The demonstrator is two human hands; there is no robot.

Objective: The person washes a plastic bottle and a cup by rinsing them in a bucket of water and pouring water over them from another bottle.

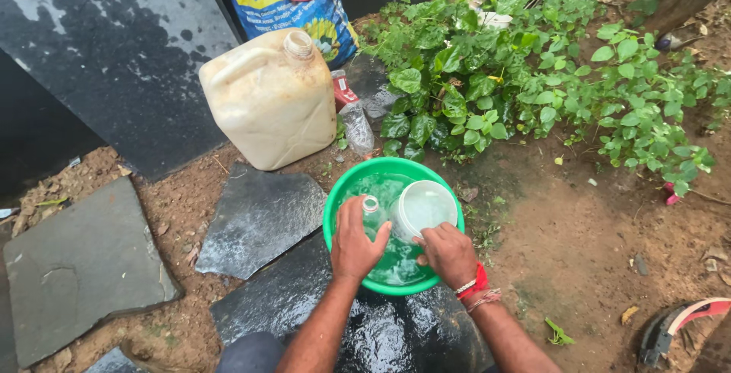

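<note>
While gripped, bottle fills left hand.

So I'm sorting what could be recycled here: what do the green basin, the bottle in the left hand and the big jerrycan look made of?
The green basin looks like glossy moulded plastic: uniform bright colour, smooth rolled rim. The bottle in the left hand seems clear plastic, see-through with a threaded neck, though glass can't be ruled out. The jerrycan looks like matt, cream, slightly translucent plastic with a moulded handle.

bare soil open rightward, jerrycan and plants crowding behind basin
</note>
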